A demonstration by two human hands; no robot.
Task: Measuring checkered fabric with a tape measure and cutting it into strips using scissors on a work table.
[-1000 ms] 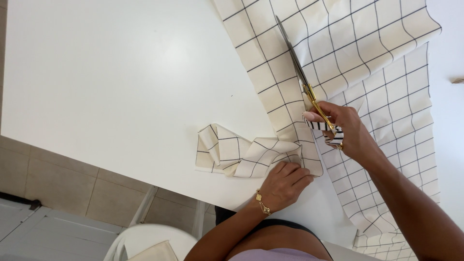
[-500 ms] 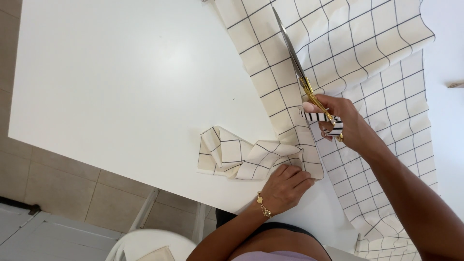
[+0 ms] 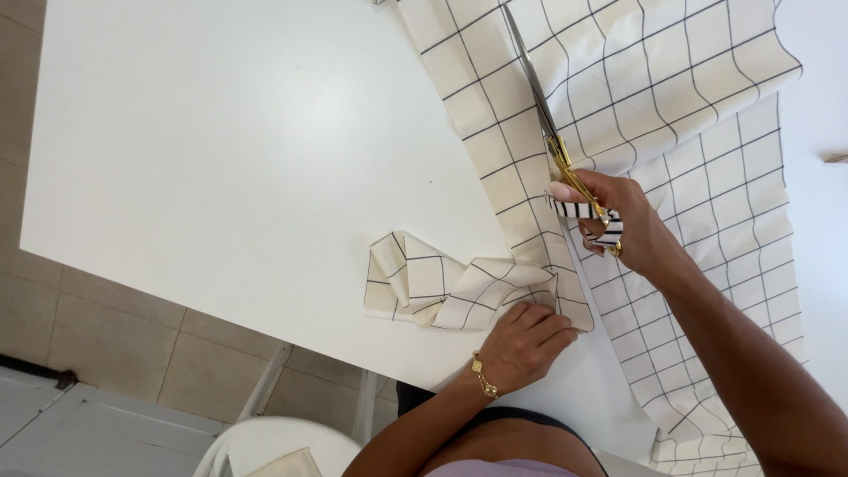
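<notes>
Scissors (image 3: 543, 132) now reach a little farther up the fabric (image 3: 618, 79) than a second ago, and the slit behind them looks slightly longer, so the cut seems to be advancing along a grid line toward the far edge. Right hand (image 3: 618, 225) grips the gold handles, fingers through the loops, where a striped wrap shows. Left hand (image 3: 526, 344) lies flat, fingers spread, pressing the cut strip (image 3: 442, 283), which bunches in folds at the near edge of the table (image 3: 221, 159), much as before. Whether the blades are parted or closed is hard to tell, since they lie edge-on against the cloth. Fabric runs out of view at the top and right. Near-left, a chair (image 3: 274, 442) is partly cut off.
</notes>
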